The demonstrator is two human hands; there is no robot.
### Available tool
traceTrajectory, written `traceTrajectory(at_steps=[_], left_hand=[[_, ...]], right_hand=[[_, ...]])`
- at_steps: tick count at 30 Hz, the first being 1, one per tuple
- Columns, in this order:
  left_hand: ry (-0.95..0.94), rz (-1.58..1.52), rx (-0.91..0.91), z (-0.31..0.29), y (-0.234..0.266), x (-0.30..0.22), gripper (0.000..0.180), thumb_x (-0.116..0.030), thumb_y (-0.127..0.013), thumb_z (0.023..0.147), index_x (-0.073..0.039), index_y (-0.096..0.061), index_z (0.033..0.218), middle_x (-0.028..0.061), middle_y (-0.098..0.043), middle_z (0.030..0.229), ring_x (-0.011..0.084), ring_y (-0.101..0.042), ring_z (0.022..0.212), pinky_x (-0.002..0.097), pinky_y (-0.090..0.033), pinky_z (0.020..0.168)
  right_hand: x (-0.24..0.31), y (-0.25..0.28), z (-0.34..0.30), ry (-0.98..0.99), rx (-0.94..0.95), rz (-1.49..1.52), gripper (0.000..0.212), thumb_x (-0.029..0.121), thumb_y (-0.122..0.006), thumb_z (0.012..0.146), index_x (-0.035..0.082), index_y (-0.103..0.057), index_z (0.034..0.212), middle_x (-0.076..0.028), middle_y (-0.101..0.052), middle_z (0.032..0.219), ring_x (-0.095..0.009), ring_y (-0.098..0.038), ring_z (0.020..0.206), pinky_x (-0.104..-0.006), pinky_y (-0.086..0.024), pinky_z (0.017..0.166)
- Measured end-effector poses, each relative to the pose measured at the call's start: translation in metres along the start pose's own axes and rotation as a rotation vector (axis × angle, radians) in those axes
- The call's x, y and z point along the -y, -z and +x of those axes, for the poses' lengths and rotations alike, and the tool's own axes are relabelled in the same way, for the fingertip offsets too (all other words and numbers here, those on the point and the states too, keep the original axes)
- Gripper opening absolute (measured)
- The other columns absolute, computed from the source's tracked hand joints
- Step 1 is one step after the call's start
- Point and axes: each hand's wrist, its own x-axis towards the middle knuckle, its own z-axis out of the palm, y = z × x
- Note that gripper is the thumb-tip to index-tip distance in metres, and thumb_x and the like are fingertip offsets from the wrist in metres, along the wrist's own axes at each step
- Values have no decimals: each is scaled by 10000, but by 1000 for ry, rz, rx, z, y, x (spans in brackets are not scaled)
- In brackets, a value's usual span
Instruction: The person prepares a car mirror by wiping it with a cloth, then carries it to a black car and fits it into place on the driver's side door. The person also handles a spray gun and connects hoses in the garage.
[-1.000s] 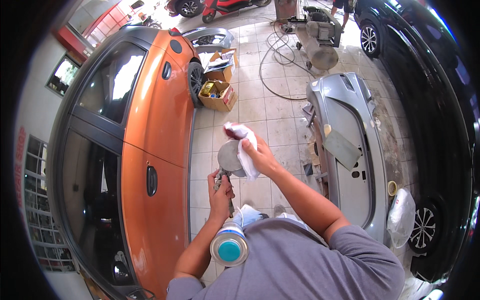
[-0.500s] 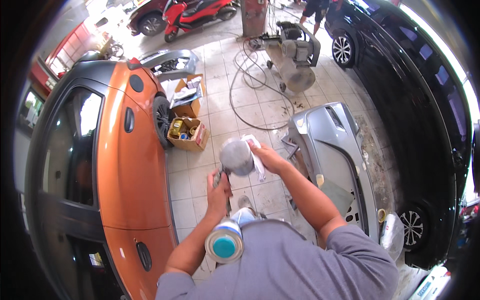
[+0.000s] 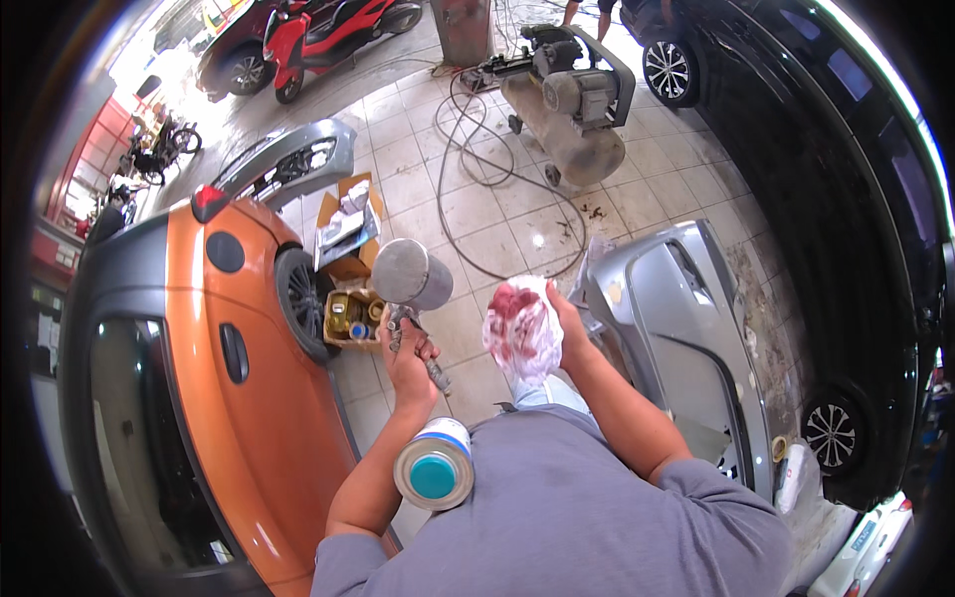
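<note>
My left hand is closed round the handle of a paint spray gun, whose grey metal cup sits on top. In my right hand is a crumpled white cloth, blotched with dark red stains and turned up into view. The cloth and the cup are apart, with tiled floor showing between them. Against my left side, by the upper arm, a round metal can with a teal cap is lodged. What holds the can there is hidden.
An orange car stands close on my left, with cardboard boxes of cans beside its wheel. To the right lies a silver bumper, then a black car. An air compressor and its looping hose are ahead.
My right hand has drawn the cloth away from the cup to the right, and its red stains now show. The spray gun has moved left and up.
</note>
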Motion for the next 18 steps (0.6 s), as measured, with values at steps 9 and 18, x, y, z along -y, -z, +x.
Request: traceTrajectory(at_steps=[9,18], left_hand=[[120,406,99,141,-60,-22,459,-221,-620,1005,-103,-430,1405,-8,-561,901,61,-495,738,230,-401,626],[361,562,608,219,-142,6,262,-172,-581,1038,-96,-453,1253,-32,-487,822,45,-424,663,226,-346,578]], right_hand=[[139,-170,113,710,133,-1607,600,443,-697,898,146,-560,1400,-178,-571,1366,-345,-508,1316,-504,-402,1083],[151,-139,104,624,-668,-2281,720,263,-836,634,231,-600,1313,-228,-462,1380,-441,-547,1174,-509,-479,856]])
